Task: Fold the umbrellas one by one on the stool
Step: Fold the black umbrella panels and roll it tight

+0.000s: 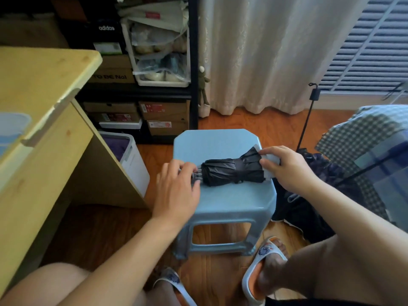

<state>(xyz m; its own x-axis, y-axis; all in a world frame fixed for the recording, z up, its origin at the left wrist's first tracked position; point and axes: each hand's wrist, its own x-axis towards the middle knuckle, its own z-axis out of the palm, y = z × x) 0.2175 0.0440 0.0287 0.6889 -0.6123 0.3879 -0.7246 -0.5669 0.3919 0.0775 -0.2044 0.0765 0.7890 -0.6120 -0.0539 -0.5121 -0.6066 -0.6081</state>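
A black umbrella [234, 172], collapsed and bunched, lies across the near half of the blue stool [212, 142], its rib tips and metal end pointing left, its flared cloth edge pointing right.

The left hand [176, 188] rests at the metal end, fingers gently curved over the rib tips; whether they pinch the ribs or only steady them cannot be told, as that part is blurred. The right hand [287, 166] has its fingers and thumb curled round the right end, where a pale grey edge of the cloth [272, 160] shows under the fingertips.

The umbrella looks light, easily shifted with one hand. Its canopy is thin, soft fabric, probably slick, so it would likely slide under the fingers and spring out of its pleats if released. The ribs and shaft are the only stiff parts; the thin rib tips could bend or snag the cloth if squeezed crossways. The safest holds seem to be the hard end on the left as an anchor, and the cloth wrapped whole in the palm, not pinched at one pleat, while it is smoothed and rolled.

A second dark umbrella [313, 186] lies on the floor right of the stool, its shaft [306, 120] rising up.
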